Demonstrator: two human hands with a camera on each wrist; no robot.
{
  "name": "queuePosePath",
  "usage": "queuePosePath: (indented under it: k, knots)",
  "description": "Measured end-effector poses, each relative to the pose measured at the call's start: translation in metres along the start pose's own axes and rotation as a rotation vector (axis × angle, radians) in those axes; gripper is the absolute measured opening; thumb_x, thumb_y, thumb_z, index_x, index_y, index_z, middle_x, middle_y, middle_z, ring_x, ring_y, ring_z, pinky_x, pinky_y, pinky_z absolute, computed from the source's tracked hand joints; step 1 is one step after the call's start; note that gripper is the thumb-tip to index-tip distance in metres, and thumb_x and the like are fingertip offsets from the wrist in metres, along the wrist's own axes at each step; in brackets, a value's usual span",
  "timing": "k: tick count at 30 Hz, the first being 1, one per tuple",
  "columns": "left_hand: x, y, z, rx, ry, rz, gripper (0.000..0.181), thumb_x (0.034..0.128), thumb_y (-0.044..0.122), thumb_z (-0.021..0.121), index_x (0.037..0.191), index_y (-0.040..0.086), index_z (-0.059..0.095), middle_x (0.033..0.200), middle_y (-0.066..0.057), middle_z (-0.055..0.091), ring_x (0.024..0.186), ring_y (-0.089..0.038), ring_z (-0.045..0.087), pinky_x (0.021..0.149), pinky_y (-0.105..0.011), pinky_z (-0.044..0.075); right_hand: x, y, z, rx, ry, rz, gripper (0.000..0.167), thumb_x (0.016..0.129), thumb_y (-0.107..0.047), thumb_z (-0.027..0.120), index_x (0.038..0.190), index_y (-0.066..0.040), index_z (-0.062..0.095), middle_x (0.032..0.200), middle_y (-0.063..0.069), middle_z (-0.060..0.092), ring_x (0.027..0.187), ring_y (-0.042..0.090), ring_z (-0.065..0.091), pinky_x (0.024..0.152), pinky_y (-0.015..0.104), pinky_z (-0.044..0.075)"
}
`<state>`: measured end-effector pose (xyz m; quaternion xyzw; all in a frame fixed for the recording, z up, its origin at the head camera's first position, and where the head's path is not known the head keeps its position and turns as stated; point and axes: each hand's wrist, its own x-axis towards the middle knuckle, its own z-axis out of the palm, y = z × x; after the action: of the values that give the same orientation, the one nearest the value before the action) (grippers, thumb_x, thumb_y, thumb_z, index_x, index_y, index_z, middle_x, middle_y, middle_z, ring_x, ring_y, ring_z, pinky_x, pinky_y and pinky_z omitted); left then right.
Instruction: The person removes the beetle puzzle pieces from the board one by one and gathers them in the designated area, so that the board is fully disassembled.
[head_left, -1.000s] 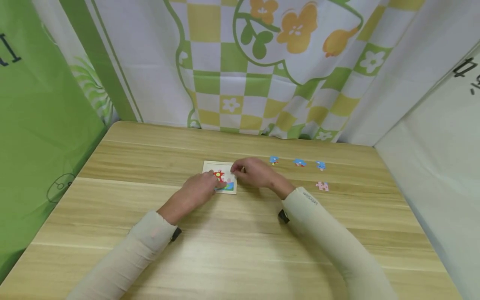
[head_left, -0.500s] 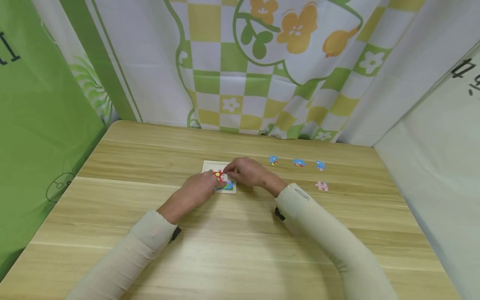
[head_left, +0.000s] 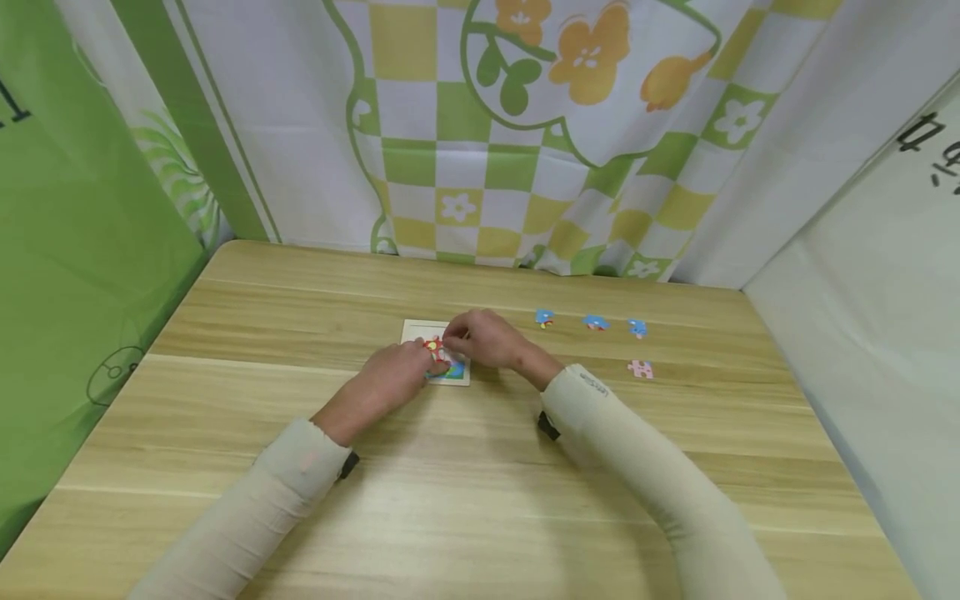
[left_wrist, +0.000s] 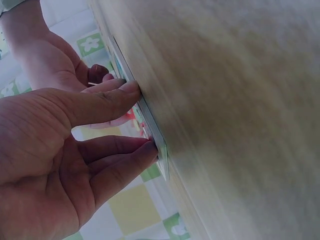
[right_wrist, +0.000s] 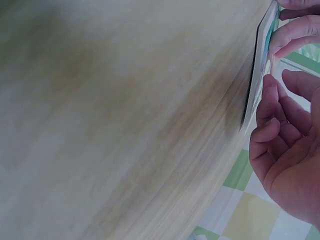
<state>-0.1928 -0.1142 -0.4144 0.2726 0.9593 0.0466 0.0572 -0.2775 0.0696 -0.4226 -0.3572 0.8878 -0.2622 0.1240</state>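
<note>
A small puzzle board (head_left: 426, 323) with a pale frame lies on the table between the hands. In it are a red puzzle piece (head_left: 432, 344) with yellow dots and a blue-green part (head_left: 456, 372) at its lower edge. My left hand (head_left: 387, 377) rests on the board's left side; thumb and fingertips (left_wrist: 152, 147) touch it, spread apart. My right hand (head_left: 489, 339) is over the board's right side with bent fingers. Its index fingertip (right_wrist: 270, 82) meets the board's surface, and a gap shows between thumb and index finger. The hands partly hide the pieces.
Right of the board lie three blue puzzle pieces, a left one (head_left: 544, 318), a middle one (head_left: 596, 322) and a right one (head_left: 637, 328). A pink puzzle piece (head_left: 641, 368) lies nearer. A checked curtain (head_left: 517, 167) hangs behind the wooden table (head_left: 480, 500).
My right hand has shifted left, from the board's right edge further over its surface, closer to the left hand. My left hand stays on the board. The loose pieces lie as before.
</note>
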Motion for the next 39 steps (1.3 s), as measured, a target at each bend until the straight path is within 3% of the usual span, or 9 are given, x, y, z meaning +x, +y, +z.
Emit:
queuePosePath:
  k: [8,15,20,27,32,39]
  knots:
    - [-0.001,0.001,0.000,-0.011,0.003,-0.012,0.038,0.0936,0.003,0.073,0.127,0.020,0.076,0.129,-0.029,0.064,0.108,-0.041,0.067,0.073,-0.048,0.060,0.003,-0.003,0.000,0.050,0.034,0.079,0.013,0.098,-0.013,0.066,0.093,-0.008,0.077,0.083,-0.002,0.071,0.073,0.011,0.059,0.069,0.026,0.049]
    - [0.000,0.001,0.000,-0.025,-0.014,-0.033,0.039,0.0949,0.004,0.071,0.129,0.022,0.075,0.116,-0.023,0.067,0.084,-0.032,0.066,0.063,-0.044,0.057,0.004,-0.001,-0.010,0.120,0.088,0.149,0.014,0.096,-0.013,0.065,0.095,-0.007,0.077,0.084,-0.001,0.071,0.074,0.010,0.059,0.067,0.025,0.048]
    - [0.000,0.001,0.000,-0.012,-0.033,-0.030,0.039,0.0993,0.005,0.065,0.133,0.023,0.073,0.114,-0.023,0.066,0.085,-0.033,0.064,0.065,-0.045,0.057,-0.003,0.002,-0.021,0.140,0.118,0.163,0.014,0.095,-0.013,0.065,0.095,-0.007,0.077,0.084,-0.001,0.072,0.075,0.011,0.060,0.069,0.026,0.048]
    - [-0.001,0.002,-0.004,0.013,-0.071,-0.040,0.043,0.1025,0.003,0.057,0.138,0.023,0.069,0.126,-0.027,0.063,0.091,-0.037,0.067,0.069,-0.047,0.058,-0.028,0.015,-0.037,0.148,0.147,0.177,0.015,0.096,-0.014,0.066,0.096,-0.006,0.078,0.087,0.001,0.072,0.077,0.014,0.060,0.072,0.029,0.048]
    - [-0.002,0.002,-0.004,0.007,-0.060,-0.019,0.045,0.1012,0.000,0.058,0.139,0.022,0.068,0.111,-0.023,0.064,0.080,-0.031,0.063,0.062,-0.042,0.056,-0.054,0.030,-0.051,0.182,0.165,0.217,0.015,0.098,-0.015,0.067,0.098,-0.003,0.077,0.091,0.005,0.073,0.081,0.016,0.062,0.074,0.032,0.050]
    - [-0.002,-0.002,-0.001,-0.020,-0.022,-0.013,0.043,0.0979,-0.003,0.063,0.134,0.019,0.072,0.107,-0.018,0.066,0.094,-0.033,0.066,0.072,-0.039,0.057,-0.093,0.061,-0.066,0.173,0.186,0.274,0.017,0.100,-0.015,0.067,0.099,0.000,0.075,0.096,0.008,0.072,0.087,0.020,0.062,0.077,0.034,0.049]
